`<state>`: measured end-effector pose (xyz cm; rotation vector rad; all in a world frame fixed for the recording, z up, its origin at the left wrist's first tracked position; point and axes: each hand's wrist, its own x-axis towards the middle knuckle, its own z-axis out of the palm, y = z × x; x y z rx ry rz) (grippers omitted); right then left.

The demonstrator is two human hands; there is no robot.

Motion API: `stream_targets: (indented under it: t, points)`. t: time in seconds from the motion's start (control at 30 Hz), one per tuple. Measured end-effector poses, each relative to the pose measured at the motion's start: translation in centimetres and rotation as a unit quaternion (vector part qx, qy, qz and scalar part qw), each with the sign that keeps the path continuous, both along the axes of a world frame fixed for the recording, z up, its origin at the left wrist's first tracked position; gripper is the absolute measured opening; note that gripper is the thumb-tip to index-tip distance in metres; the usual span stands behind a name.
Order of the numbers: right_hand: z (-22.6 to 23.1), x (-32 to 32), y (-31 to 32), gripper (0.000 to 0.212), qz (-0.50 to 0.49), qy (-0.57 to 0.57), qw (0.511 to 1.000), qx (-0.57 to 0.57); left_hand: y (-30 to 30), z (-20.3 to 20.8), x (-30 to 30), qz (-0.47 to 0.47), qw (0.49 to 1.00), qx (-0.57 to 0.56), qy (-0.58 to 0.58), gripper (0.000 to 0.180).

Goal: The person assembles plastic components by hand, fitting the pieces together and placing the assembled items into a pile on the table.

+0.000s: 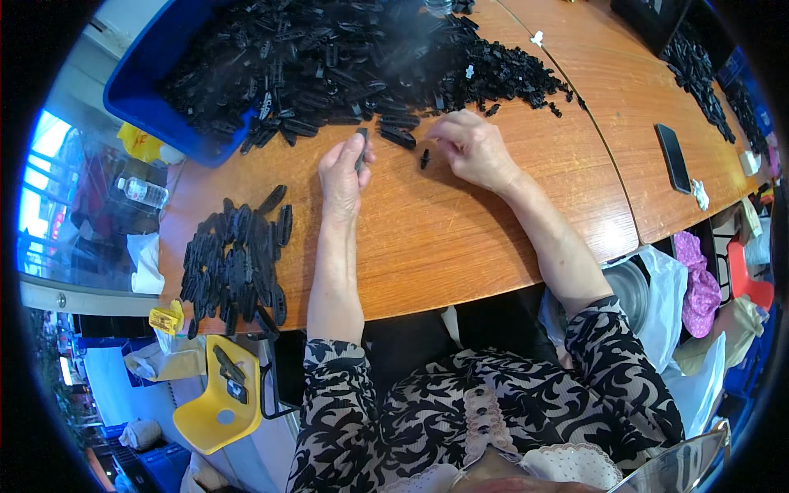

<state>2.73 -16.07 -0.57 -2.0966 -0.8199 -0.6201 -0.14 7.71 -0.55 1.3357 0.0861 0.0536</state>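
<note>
Dark piece (pixel 362 151) pinched in my left fingers (pixel 354 144), just before twelve o'clock; right fingers (pixel 449 131) curled near a small black part (pixel 424 158) just past twelve, can't tell if gripping. Probably a picking-up step; next calls for precise pinching

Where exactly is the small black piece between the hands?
In the head view, the small black piece lies on the table, just left of the right hand.

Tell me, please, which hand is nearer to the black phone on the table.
Right. The right hand is to the left of the phone; the left hand is farther left, beyond the right one.
</note>
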Motion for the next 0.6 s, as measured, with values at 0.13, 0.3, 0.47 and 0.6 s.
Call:
stream_targets:
  t: [0.13, 0.3, 0.47, 0.6]
  points:
    - [-0.4, -0.6, 0.7, 0.024, 0.042, -0.039, 0.991, -0.123, -0.7, -0.8, 1.5, 0.145, 0.983, 0.073, -0.083, 0.03]
    - [-0.7, -0.6, 0.3, 0.021, 0.018, 0.004, 0.963, -0.268, -2.3, 2.8, 3.7, 0.088, 0.971, 0.221, 0.027, 0.038]
    - [-0.2, -0.7, 0.7, 0.017, -0.024, 0.004, 0.966, -0.257, -2.9, 2.9, 4.6, 0.025, 0.836, 0.539, 0.099, 0.047]
    - [-0.6, -0.1, -0.5, 0.016, -0.028, 0.121, 0.974, -0.191, -3.9, 1.8, 2.3, -0.035, 0.877, 0.478, 0.032, 0.025]
